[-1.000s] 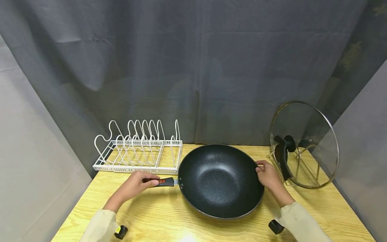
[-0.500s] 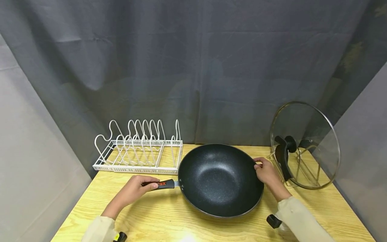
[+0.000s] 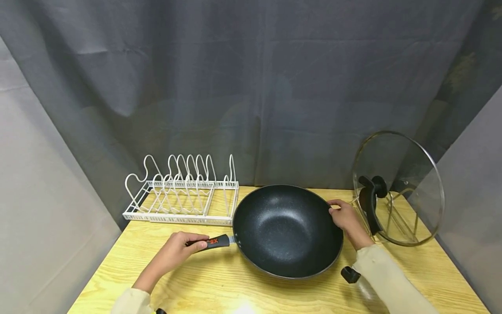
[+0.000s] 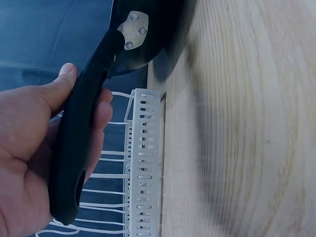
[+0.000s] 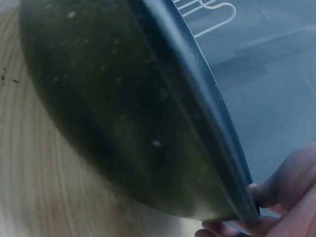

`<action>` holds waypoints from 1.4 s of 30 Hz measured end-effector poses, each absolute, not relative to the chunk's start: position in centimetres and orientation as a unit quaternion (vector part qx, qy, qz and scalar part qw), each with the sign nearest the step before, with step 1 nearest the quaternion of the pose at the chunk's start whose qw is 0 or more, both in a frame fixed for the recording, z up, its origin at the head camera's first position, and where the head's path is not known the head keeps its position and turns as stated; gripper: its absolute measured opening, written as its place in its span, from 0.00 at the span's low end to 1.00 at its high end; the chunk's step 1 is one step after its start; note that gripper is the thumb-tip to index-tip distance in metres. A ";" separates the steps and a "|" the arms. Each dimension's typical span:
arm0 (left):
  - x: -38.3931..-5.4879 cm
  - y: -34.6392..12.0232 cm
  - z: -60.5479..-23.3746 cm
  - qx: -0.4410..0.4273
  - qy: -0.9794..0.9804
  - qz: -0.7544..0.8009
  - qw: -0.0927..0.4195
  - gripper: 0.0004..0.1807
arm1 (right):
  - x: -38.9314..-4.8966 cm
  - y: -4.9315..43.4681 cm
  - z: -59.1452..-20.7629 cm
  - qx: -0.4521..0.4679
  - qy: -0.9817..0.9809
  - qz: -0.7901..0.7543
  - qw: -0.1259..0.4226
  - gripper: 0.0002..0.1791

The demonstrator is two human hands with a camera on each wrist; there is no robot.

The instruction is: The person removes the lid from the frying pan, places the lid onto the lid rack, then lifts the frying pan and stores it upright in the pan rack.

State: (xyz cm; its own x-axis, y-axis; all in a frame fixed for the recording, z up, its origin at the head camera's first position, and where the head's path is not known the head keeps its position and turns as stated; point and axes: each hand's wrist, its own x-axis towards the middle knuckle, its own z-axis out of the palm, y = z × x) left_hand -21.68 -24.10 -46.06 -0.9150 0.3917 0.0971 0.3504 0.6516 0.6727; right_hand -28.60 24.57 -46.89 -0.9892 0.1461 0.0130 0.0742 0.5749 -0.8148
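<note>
A black wok [image 3: 288,235] with a speckled inside is at the middle of the table in the head view, its long black handle [image 4: 79,128] pointing left. My left hand [image 3: 178,250] grips that handle, thumb along one side and fingers curled round the other in the left wrist view. On the opposite side, my right hand [image 3: 347,220] pinches the wok's rim between thumb and fingers. The right wrist view shows the wok's dark outer wall [image 5: 113,113] close over the wood, with the right fingertips [image 5: 222,229] at the rim's end.
A white wire rack [image 3: 180,218] stands at the back left, near the wok's left edge. Back right, a glass lid [image 3: 423,192] with a black handle leans upright in a gold wire stand [image 3: 390,213]. A grey curtain [image 3: 251,96] hangs behind the wooden table [image 3: 219,288].
Both hands keep their hold on the wok. Its right side has shifted slightly up and back, while the handle and left hand have come slightly lower in the head view.
</note>
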 end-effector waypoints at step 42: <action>-19.1 -22.8 -46.1 0.163 0.870 0.447 0.129 0.21 | -33.5 23.9 -47.2 -0.124 -0.864 0.488 0.029 0.18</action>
